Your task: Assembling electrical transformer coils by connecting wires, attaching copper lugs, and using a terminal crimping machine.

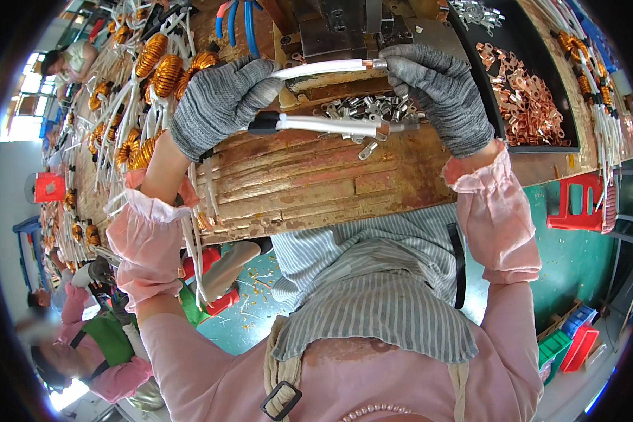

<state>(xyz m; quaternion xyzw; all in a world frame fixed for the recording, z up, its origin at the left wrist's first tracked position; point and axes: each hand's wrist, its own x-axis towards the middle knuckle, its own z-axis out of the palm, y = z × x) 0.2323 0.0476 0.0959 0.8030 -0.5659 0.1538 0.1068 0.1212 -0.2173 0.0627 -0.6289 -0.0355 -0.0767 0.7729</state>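
My left hand (221,105), in a grey knit glove, is closed around a white-sleeved wire (320,68) and holds it level above the bench. At the wire's bare copper end, my right hand (439,95), gloved alike, pinches a small silver cable lug (380,63). The lug meets the copper; how far it is pushed on is hard to see. Below them lies a second white-sleeved wire (330,126) with black wrap at its left end and a silver lug (403,127) at its right. Loose silver lugs (376,107) are heaped behind that wire.
A dark metal machine (330,32) stands just beyond my hands. Blue-handled pliers (250,28) lie to its left. Copper-coloured lugs (524,98) fill part of a black tray (541,148) at right. Wire-wound coils (167,74) crowd the left. Other people sit at left.
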